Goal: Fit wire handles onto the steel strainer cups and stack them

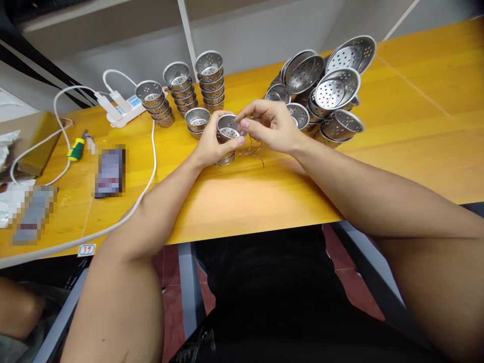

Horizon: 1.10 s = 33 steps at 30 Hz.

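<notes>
A small perforated metal cup (228, 125) is held tilted in my left hand (212, 142), with the fingers behind it and the thumb across its front. My right hand (271, 126) is at the cup's right rim, thumb and curled fingers brought together in a pinch; what lies between them, if anything, is hidden. Under the cup sits a coil of thin wire (226, 160). Loose curved wire pieces (257, 154) lie on the table below my right hand. Just behind my left hand stands a short stack of similar cups (197, 119).
Nested perforated cups stand in tall stacks (209, 75) at the back, beside a white power strip (126, 112). A heap of larger perforated cups (336, 91) is at right. Leftward are a cable (154, 151), a screwdriver (76, 147), phones (109, 171) and another person's arm (18, 307).
</notes>
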Each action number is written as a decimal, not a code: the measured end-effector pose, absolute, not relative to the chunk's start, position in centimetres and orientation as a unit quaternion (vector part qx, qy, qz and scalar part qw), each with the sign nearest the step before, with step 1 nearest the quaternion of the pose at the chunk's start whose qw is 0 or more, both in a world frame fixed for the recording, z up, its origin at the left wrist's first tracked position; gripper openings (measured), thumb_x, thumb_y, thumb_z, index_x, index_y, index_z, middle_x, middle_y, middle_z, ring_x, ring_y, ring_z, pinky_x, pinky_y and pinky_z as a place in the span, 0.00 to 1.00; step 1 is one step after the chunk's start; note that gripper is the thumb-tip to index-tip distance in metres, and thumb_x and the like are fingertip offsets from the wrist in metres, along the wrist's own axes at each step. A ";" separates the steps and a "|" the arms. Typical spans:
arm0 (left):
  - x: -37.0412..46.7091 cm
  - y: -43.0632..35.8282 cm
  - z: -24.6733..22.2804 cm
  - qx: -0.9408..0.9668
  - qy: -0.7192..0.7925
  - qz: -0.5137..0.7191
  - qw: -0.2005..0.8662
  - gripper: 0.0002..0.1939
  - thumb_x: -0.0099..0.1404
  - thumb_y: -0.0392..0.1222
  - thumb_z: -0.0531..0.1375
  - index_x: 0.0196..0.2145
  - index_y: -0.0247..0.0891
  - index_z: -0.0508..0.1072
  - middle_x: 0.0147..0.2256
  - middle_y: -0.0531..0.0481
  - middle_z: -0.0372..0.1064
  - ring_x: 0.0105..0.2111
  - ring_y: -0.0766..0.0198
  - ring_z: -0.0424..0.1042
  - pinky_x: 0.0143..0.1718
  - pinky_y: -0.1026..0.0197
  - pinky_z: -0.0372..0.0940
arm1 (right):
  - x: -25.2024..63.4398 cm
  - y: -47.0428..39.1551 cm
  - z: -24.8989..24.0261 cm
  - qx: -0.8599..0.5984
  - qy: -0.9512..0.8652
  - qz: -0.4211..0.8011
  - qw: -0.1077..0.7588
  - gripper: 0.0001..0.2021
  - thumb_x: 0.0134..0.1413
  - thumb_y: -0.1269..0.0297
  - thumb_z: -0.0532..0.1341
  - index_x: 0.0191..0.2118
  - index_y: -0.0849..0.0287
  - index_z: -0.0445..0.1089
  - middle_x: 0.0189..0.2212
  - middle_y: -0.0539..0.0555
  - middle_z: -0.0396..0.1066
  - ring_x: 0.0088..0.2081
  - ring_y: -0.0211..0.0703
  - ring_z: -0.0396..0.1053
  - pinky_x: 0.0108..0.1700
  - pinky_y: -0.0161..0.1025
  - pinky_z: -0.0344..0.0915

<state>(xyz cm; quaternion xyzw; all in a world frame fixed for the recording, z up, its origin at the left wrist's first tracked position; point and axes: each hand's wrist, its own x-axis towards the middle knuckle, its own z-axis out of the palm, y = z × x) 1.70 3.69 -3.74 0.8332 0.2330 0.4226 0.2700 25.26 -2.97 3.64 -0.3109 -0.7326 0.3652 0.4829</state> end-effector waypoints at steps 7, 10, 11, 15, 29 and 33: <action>1.5 3.6 -3.3 0.823 0.235 0.420 0.301 0.50 0.64 0.82 0.72 0.68 0.47 0.64 0.59 0.45 0.74 0.60 0.49 0.81 0.68 0.39 0.77 | 24.6 -3.3 3.9 -0.313 -0.695 0.455 0.461 0.43 0.38 0.17 0.81 0.40 0.50 0.71 0.31 0.52 0.72 0.33 0.46 0.70 0.31 0.44 0.73; 1.6 3.3 -3.2 0.827 0.242 0.423 0.282 0.52 0.61 0.78 0.77 0.67 0.46 0.64 0.60 0.44 0.73 0.59 0.49 0.82 0.67 0.39 0.78 | 24.5 -3.1 3.6 -0.321 -0.687 0.454 0.468 0.44 0.36 0.15 0.80 0.39 0.49 0.69 0.28 0.50 0.69 0.31 0.45 0.69 0.29 0.44 0.71; 1.6 3.3 -3.3 0.828 0.248 0.424 0.272 0.51 0.62 0.76 0.78 0.67 0.45 0.64 0.60 0.43 0.73 0.59 0.49 0.82 0.67 0.39 0.79 | 24.4 -3.0 3.5 -0.323 -0.686 0.451 0.471 0.44 0.35 0.15 0.80 0.38 0.49 0.69 0.27 0.50 0.68 0.30 0.45 0.68 0.28 0.45 0.71; 1.7 3.5 -3.5 0.831 0.260 0.426 0.246 0.45 0.66 0.65 0.78 0.67 0.45 0.62 0.59 0.43 0.72 0.61 0.48 0.81 0.70 0.38 0.77 | 24.2 -2.5 3.1 -0.332 -0.684 0.438 0.480 0.45 0.35 0.14 0.79 0.37 0.49 0.69 0.26 0.49 0.67 0.28 0.44 0.66 0.26 0.44 0.69; 1.8 3.4 -3.3 0.826 0.264 0.429 0.253 0.44 0.67 0.62 0.79 0.67 0.46 0.62 0.60 0.44 0.71 0.61 0.49 0.79 0.72 0.38 0.73 | 24.1 -1.9 2.8 -0.318 -0.691 0.436 0.480 0.42 0.37 0.18 0.81 0.37 0.50 0.69 0.25 0.48 0.67 0.25 0.40 0.64 0.21 0.41 0.63; 1.8 3.4 -3.3 0.825 0.263 0.428 0.259 0.44 0.67 0.63 0.79 0.67 0.46 0.62 0.59 0.45 0.70 0.62 0.49 0.79 0.73 0.37 0.73 | 24.1 -2.1 3.0 -0.320 -0.690 0.436 0.480 0.44 0.33 0.16 0.80 0.35 0.51 0.70 0.24 0.48 0.67 0.26 0.41 0.66 0.21 0.41 0.66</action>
